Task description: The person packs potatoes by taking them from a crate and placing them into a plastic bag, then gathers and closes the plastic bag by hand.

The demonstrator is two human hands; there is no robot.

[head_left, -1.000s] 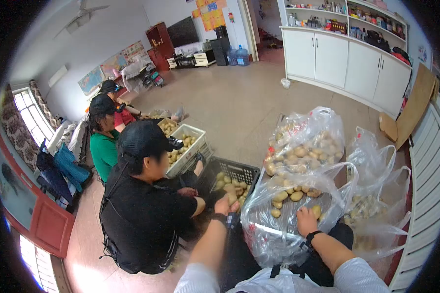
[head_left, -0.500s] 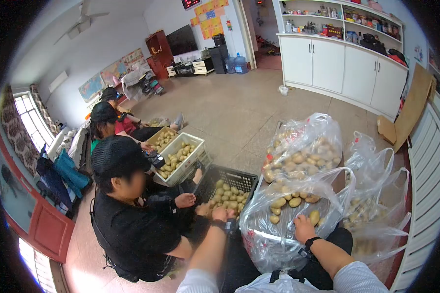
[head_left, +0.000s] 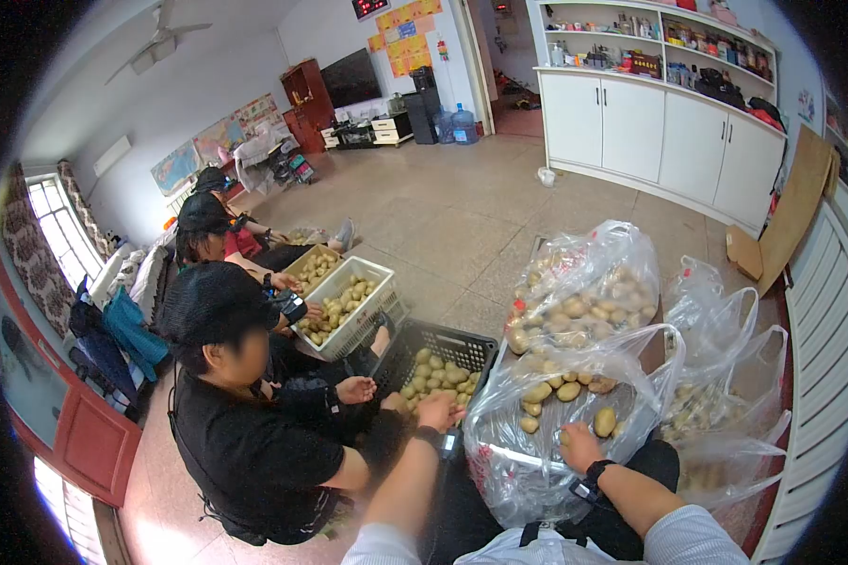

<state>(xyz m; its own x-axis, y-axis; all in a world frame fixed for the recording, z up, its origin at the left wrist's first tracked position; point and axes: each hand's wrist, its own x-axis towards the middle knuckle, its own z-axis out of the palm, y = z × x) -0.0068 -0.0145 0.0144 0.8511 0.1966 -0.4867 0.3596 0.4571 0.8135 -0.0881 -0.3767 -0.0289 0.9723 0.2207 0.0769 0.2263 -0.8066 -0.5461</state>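
Note:
My left hand (head_left: 440, 412) is over the near side of a black crate (head_left: 485, 347) of potatoes (head_left: 435, 373), its fingers stretched out and apart with nothing visible in them. On a clear plastic bag (head_left: 509, 471) in front of me, my right hand (head_left: 582, 448) curls its fingers round a potato (head_left: 564, 437), of which only a small part shows. Just beyond those fingers lies a loose potato (head_left: 605, 420) on the bag. More potatoes (head_left: 567, 390) sit deeper in the bag's mouth.
Beside me on the left, a co-worker's hand (head_left: 356, 390) is at the black crate. Further along stand a white crate (head_left: 383, 299) of potatoes and other seated people. A full bag (head_left: 584, 292) is ahead; more plastic bags (head_left: 725, 405) are at right.
My left hand has lifted and shifted right over the crate, its fingers spreading. My right hand has drawn slightly back and left, away from the loose potato. The nearest co-worker leans slightly left.

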